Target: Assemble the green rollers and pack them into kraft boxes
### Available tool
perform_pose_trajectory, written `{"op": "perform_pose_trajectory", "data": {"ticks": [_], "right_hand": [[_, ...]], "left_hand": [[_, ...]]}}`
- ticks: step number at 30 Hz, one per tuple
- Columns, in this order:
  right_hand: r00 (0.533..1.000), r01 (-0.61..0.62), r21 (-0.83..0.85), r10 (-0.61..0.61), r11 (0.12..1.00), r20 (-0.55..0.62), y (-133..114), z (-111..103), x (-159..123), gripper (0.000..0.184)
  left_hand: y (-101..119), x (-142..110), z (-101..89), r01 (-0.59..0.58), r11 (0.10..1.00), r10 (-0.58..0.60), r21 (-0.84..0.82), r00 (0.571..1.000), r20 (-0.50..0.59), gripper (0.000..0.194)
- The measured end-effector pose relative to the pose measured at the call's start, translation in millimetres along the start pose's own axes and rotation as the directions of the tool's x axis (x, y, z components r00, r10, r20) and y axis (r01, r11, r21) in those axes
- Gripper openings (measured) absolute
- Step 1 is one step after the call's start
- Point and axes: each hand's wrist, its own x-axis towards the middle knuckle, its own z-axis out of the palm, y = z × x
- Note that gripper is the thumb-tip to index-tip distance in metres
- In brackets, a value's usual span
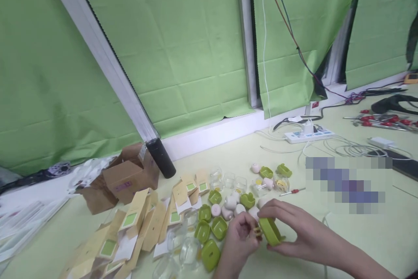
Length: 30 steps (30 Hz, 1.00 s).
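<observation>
My right hand (302,231) grips a green plastic shell (269,231) between thumb and fingers, tilted on its side. Close against it, my left hand (240,237) has its fingers pinched around a small yellowish pronged piece (257,230), whose tips reach the shell; whether they are joined I cannot tell. Just left of my left hand lies a green square lid (210,254) with a slot. Behind it sit several green shells (219,227), among pale pinkish-white rounded parts (231,202). Clear plastic cups (190,253) stand farther left.
Opened yellow cartons (153,226) spread over the left of the table. Behind them are a brown cardboard box (126,176) and a black cylinder (160,158). A red-handled screwdriver (293,192), a power strip (308,135), cables and more red-handled tools (388,120) lie right.
</observation>
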Motion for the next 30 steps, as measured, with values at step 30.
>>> {"op": "perform_pose_trajectory", "data": {"ticks": [30], "right_hand": [[0.961,-0.253,-0.48,0.275,0.84,-0.024,158,-55,34,0.017]], "left_hand": [[18,-27,-97.0,0.277,0.184,0.169,0.943,0.936,-0.308,0.029]]}}
